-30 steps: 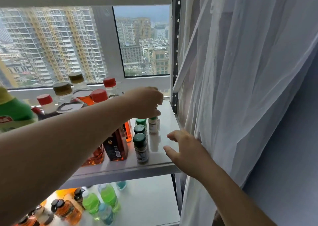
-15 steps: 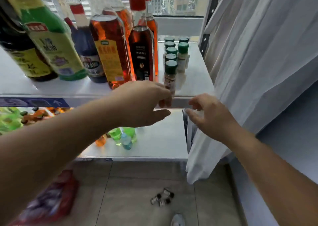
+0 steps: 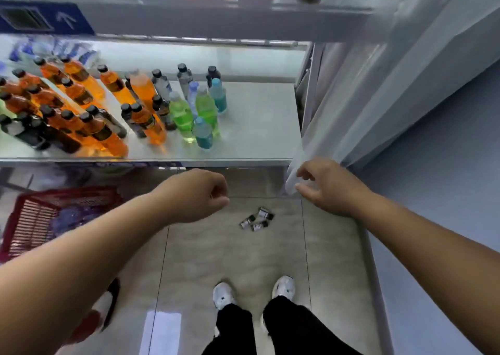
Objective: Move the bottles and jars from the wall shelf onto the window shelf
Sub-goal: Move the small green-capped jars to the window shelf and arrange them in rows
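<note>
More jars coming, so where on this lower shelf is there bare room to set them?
Right end of the lower shelf, between the teal bottles and the curtain, is bare. Left of them, orange bottles crowd it.

A glossy floor of beige stone-look tiles [image 3: 230, 260] fills the lower middle, with thin dark grout lines and a pale rectangular patch of reflected light [image 3: 162, 333] near the bottom edge. A pair of white sneakers [image 3: 223, 295] stands on it side by side, toes pointing forward, under black trouser legs [image 3: 292, 327]. At the left a red slatted plastic basket [image 3: 40, 219] sits on the floor, holding something purplish and blurred. Below it lies a red-and-white object [image 3: 100, 314], too blurred to identify. A sheer white curtain [image 3: 365, 97] hangs at the right, against a plain blue-grey wall [image 3: 446, 165]. At the top left is a dark blue label with a white arrow [image 3: 67, 19].
</note>
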Available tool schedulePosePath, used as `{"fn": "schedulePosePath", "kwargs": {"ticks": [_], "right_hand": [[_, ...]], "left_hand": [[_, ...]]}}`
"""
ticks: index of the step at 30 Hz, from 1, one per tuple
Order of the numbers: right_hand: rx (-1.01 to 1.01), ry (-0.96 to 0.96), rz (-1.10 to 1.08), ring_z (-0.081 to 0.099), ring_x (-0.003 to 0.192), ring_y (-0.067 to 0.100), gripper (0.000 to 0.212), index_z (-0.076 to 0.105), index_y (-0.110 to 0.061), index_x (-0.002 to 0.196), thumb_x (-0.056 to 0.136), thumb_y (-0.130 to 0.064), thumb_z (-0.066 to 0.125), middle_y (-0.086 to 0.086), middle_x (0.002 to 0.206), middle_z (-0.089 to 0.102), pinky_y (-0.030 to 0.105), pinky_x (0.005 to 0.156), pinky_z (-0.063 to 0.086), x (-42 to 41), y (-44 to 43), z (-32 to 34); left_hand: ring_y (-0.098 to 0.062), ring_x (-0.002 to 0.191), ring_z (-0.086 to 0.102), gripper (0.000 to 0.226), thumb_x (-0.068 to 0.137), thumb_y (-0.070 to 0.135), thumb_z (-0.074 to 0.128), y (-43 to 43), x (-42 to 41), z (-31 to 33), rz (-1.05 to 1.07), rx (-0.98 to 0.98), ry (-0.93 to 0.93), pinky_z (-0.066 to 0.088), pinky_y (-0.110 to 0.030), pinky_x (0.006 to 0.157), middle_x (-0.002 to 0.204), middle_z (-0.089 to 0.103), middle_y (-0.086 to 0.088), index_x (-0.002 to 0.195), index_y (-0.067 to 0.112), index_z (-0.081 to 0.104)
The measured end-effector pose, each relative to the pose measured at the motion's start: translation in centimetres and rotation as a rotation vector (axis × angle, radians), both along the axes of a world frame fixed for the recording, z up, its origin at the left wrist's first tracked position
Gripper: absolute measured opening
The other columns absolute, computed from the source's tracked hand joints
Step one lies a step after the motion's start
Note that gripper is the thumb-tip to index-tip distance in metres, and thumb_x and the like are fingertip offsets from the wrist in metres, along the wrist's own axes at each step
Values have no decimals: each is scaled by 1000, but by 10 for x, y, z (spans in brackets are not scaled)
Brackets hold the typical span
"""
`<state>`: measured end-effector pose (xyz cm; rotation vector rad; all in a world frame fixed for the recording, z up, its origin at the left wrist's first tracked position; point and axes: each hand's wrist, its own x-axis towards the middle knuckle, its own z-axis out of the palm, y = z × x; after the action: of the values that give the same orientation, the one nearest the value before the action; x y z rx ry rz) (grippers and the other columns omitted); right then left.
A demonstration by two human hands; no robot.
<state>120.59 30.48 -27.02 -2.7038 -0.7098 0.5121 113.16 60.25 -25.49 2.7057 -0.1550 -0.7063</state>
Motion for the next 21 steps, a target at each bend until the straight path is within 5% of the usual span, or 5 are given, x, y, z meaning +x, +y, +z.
{"fn": "schedulePosePath", "kwargs": {"ticks": [21], "right_hand": [[-144, 310, -66, 58, 109, 19, 27, 63, -22, 120, 98, -37, 63, -6, 107, 59, 36, 90, 50, -49, -44, -331]], "left_hand": [[-21, 108, 63, 26, 98, 41, 55, -59, -43, -344, 152, 24, 422, 54, -36, 89, 119, 69, 6, 117, 28, 67]]}}
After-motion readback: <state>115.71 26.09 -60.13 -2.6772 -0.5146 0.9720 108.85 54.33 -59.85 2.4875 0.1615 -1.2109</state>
